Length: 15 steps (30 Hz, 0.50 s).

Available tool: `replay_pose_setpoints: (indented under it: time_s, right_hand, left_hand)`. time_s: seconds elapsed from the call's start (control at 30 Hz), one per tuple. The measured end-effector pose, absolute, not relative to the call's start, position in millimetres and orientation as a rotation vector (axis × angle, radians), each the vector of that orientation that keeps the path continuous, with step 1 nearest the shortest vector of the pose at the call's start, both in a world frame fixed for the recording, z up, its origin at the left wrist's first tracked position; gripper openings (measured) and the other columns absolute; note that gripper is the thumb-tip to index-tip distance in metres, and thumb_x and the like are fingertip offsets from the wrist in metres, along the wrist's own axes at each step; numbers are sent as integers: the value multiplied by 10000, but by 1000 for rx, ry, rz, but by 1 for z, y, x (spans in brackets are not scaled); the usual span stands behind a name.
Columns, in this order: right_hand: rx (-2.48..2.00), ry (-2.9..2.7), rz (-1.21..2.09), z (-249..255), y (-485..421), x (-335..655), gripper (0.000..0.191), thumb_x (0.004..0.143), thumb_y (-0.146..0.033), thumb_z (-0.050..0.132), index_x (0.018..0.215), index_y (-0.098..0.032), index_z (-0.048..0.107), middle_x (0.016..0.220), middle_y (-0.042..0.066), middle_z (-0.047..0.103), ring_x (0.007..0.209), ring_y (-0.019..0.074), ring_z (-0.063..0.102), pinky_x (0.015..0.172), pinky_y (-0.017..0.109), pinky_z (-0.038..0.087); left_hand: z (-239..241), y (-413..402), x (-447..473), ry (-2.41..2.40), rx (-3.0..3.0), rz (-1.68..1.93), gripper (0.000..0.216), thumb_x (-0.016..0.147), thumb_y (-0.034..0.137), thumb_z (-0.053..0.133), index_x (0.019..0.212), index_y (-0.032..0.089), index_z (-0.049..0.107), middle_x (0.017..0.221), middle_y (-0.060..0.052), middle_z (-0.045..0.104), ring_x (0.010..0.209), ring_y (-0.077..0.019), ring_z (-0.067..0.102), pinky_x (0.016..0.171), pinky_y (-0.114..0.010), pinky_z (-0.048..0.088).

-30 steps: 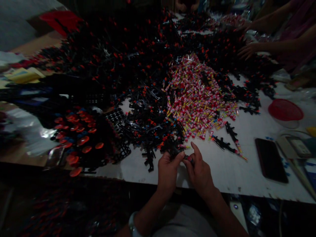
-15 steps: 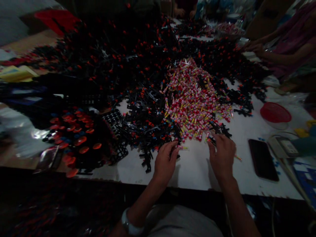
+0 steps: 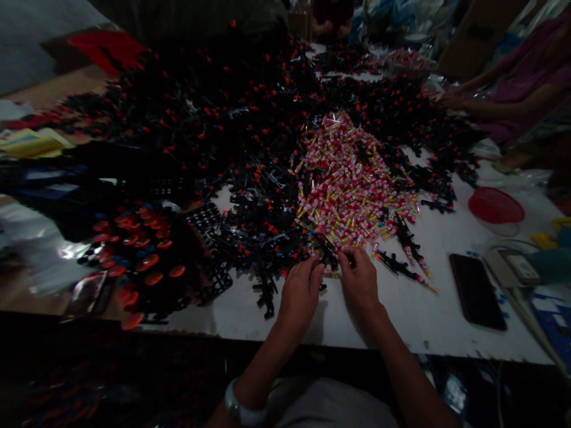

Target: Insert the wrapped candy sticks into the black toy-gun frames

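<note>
— Left hand (image 3: 300,291): where do we have it?
— Beside our right hand (image 3: 360,279), at the candy pile's (image 3: 352,178) near edge on the surface (image 3: 401,309).
— Gripping?
— Fingers curl around a black toy piece (image 3: 329,252); we cannot tell whether either clamps it.

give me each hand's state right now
left hand: curled at black parts, hold cannot be told
right hand: curled at sweets, hold cannot be told

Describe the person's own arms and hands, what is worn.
Both forearms are bare, no sleeves in view, no gloves on the left hand or right hand. A pale wristband, perhaps a watch, circles the left wrist; the right wrist is bare.
</note>
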State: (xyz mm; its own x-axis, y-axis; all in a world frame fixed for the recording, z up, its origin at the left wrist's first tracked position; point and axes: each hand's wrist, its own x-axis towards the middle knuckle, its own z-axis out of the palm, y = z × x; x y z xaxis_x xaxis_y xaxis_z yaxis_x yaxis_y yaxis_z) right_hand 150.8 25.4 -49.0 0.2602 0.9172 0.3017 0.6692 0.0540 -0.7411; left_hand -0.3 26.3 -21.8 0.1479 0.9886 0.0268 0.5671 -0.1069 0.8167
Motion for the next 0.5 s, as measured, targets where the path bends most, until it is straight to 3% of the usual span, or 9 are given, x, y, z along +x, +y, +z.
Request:
replay_pose_setpoints:
  time_s: [0.2, 0.37, 0.5]
  right_hand:
    - [-1816, -1714, 280, -53, 37, 141, 111, 859, -291, 545, 826, -186, 556, 871, 56, 555, 850, 201, 499, 767, 328, 420]
    - [-1912, -1854, 154, -52, 34, 137, 253, 845, -299, 561, 1041, -139, 551, 969, 110, 590, 902, 242, 511, 796, 369, 407]
    - [-1913, -1927, 14, -50, 34, 136, 173, 869, -231, 497, 983, -155, 604, 967, 119, 599, 928, 249, 509, 827, 383, 394]
  left_hand:
    - [-25, 29, 0, 1473, 1843, 774, 324, 903, 336, 415, 1079, 169, 629, 1075, -112, 671, 1029, -230, 591, 938, -420, 458]
    - [-26, 24, 1, 1464, 1895, 763, 306, 904, 301, 415, 1084, 157, 616, 1084, -114, 666, 1033, -230, 580, 937, -423, 459]
    - [-27, 22, 4, 1440, 1931, 797, 279, 900, 276, 422, 1079, 182, 614, 1085, -99, 664, 1030, -223, 580, 931, -420, 464]
